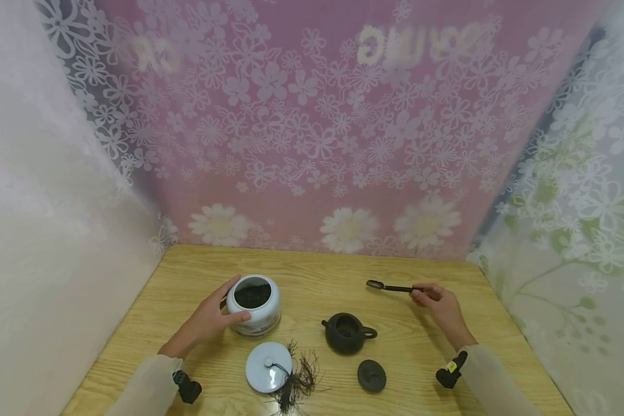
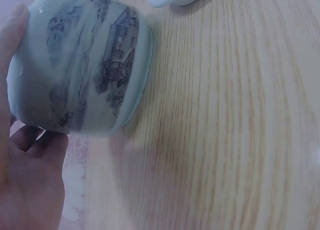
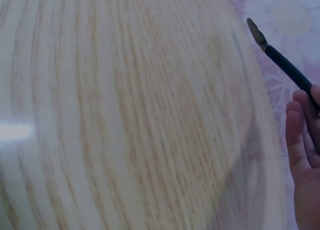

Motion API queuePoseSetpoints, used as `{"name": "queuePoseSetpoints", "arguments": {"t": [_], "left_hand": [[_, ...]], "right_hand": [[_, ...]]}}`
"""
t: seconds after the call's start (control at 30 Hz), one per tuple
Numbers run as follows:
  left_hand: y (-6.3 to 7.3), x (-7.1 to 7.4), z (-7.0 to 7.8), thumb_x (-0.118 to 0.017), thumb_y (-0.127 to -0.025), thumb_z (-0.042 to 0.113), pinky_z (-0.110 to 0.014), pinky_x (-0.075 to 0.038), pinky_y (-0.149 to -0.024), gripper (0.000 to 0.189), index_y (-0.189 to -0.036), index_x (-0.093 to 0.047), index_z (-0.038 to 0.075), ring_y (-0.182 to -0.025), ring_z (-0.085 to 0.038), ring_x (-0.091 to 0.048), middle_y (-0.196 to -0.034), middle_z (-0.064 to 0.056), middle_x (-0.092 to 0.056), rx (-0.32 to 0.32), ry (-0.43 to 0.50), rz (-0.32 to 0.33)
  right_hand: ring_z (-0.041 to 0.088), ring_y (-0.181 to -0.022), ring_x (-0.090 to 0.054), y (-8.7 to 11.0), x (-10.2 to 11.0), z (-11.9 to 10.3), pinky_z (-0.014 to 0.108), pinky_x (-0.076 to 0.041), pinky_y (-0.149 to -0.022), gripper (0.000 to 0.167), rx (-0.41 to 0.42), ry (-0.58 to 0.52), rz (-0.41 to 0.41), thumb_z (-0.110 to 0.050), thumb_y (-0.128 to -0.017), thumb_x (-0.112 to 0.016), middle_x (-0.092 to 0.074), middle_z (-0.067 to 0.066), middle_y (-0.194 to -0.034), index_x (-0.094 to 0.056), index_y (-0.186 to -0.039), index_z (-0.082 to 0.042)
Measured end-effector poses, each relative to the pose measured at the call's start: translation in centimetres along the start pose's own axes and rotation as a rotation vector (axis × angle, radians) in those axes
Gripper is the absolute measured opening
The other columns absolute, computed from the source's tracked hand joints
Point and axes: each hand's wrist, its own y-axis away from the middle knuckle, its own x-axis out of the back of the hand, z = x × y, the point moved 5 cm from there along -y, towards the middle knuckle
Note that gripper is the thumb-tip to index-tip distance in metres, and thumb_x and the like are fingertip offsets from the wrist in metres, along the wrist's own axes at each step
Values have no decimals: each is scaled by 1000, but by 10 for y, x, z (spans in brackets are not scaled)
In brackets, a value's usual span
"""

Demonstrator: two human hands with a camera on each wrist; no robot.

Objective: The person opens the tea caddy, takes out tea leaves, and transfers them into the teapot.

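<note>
Pale wood grain runs in long streaks over the tabletop [image 1: 312,280], with beige sleeves [image 1: 148,387] coming in from the near side. Each wrist wears a small black device [image 1: 449,375], the right one bearing a yellow label too small to read. Nearest lies a round white lid [image 1: 262,378], glossy, its knob looped by a cord that ends in a dark, frayed tassel [image 1: 286,397]. To its right rests a flat, dark, round cover [image 1: 371,375]. Just beyond stands a squat teapot [image 1: 343,342], matte and near-black, uncovered, its short spout to the left and ring handle to the right. Beyond the lid, on the tabletop's left part, sits a rounded white jar [image 1: 262,319], mouth uppermost, dark loose matter [image 1: 252,296] inside; its shiny wall carries a blue-grey and brown landscape with a building. The left hand [image 1: 205,320] has its grip round this jar, thumb on the near side. At the right, the right hand [image 1: 444,309] has its grip pinched on the slim black handle of a small scoop [image 1: 395,288]; the narrow, shiny, brownish bowl points left, well apart from the jar. Behind hangs a pink sheet [image 1: 312,144] printed with white flowers, its pale letters mostly too blurred to read.
</note>
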Motion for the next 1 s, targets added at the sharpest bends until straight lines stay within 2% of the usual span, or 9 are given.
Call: {"name": "queuePoseSetpoints", "arguments": {"t": [0.27, 0.4, 0.57, 0.83, 1.0], "left_hand": [[-1, 0, -1, -88, -95, 40, -63, -37, -128, 106, -176, -24, 15, -164, -46, -31, -179, -20, -27, 2, 1, 2], [-1, 0, -1, -88, -95, 40, -63, -37, -128, 107, -176, -23, 15, -164, -46, -31, -179, -19, -27, 5, 3, -1], [-1, 0, -2, -88, -94, 40, -63, -36, -129, 106, -176, -23, 17, -164, -46, -30, -180, -19, -27, 12, 5, 2], [-2, -2, -5, -87, -95, 42, -63, -35, -130, 107, -176, -22, 17, -165, -45, -29, -180, -18, -25, 19, -4, -1], [-4, -3, -8, -87, -94, 45, -61, -34, -130, 109, -177, -20, 20, -165, -42, -29, -181, -15, -25, 34, -5, -3]], "right_hand": [[14, -105, -78, 0, -2, 5, 30, -66, -94, 54, -21, 36, -20, -36, -109, -70, -78, 14, -123, -63, -148, 1], [12, -105, -76, 1, -1, 7, 26, -65, -92, 54, -42, 57, -24, -38, -109, -70, -78, 14, -124, -65, -147, -1], [10, -100, -72, 1, -1, 11, 25, -62, -85, 47, -59, 170, -20, -40, -108, -71, -77, 11, -120, -71, -141, -6], [21, -95, -76, 5, -2, 8, 41, -64, -81, 32, 58, 415, -2, -33, -109, -71, -81, 10, -110, -77, -129, -9], [24, -95, -75, 9, -4, 5, 46, -63, -81, 24, 120, 493, -6, -30, -108, -73, -81, 6, -108, -80, -121, -11]]}}
